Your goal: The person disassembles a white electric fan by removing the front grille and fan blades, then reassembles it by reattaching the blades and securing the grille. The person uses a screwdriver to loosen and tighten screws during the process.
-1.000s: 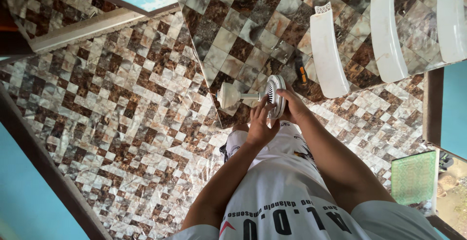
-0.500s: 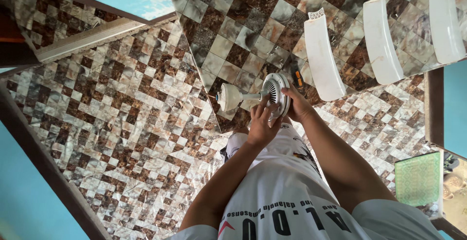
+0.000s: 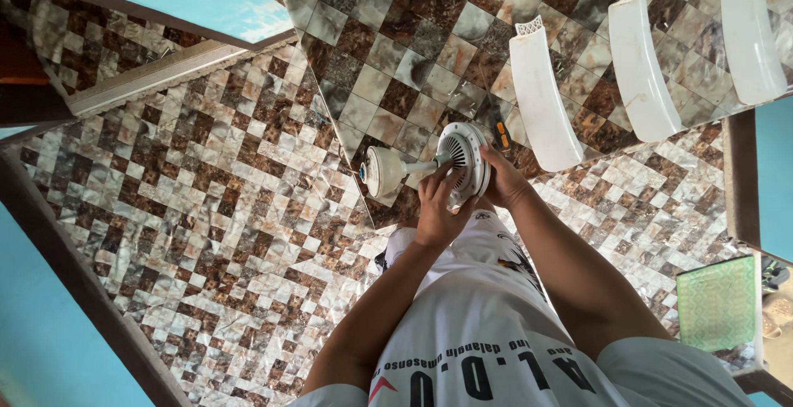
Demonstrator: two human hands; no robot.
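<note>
A white ceiling-fan motor point(image 3: 462, 158) with a vented round housing is held in front of my chest, above the tiled floor. Its short rod and cup-shaped cover point(image 3: 382, 172) stick out to the left. My left hand point(image 3: 438, 209) grips the housing's near rim from below. My right hand point(image 3: 504, 180) holds its right side. Three white fan blades lie apart on the floor beyond: the nearest blade point(image 3: 541, 93), a second blade point(image 3: 640, 64) and a third blade point(image 3: 747, 27).
Brown and cream mosaic tiles point(image 3: 206, 209) cover the floor. A small orange and black tool point(image 3: 500, 134) lies just past the motor. A green mat point(image 3: 714, 304) and sandals point(image 3: 776, 308) sit at the right by a dark door frame point(image 3: 741, 176). Walls are turquoise.
Both hands stay on the fan motor. My head has shifted a little, so the motor and blades sit slightly further right in view.
</note>
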